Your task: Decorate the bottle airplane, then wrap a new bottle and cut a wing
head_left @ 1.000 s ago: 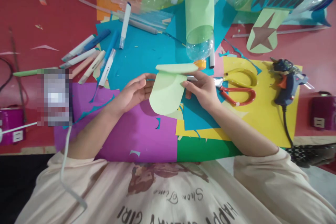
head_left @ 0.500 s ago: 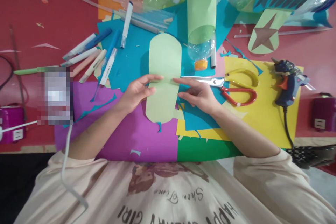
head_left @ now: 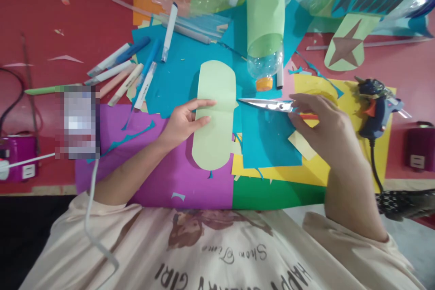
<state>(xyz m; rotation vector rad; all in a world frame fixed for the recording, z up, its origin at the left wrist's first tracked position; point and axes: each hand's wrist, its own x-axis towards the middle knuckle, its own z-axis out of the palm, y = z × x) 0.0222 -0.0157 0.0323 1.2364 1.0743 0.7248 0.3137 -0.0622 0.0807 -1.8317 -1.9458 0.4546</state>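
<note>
A light green paper piece with rounded ends and a crease across its middle lies unfolded in front of me. My left hand holds it at the left edge by the crease, thumb and index finger on top, the other fingers partly hidden. A pair of scissors with one yellow and one red handle points its closed blades toward the paper. Over the handles is my right hand, thumb and index finger apart on either side of the scissors near the pivot. Its other fingers are partly hidden.
A bottle wrapped in green paper with an orange cap lies beyond the scissors. Several markers are at the left, near a blurred phone on a cable. At the right are a glue gun and a paper with a brown star.
The green paper was folded over, then opened flat. My right hand has left the paper and moved right, over the scissor handles. My left hand stays on the paper.
</note>
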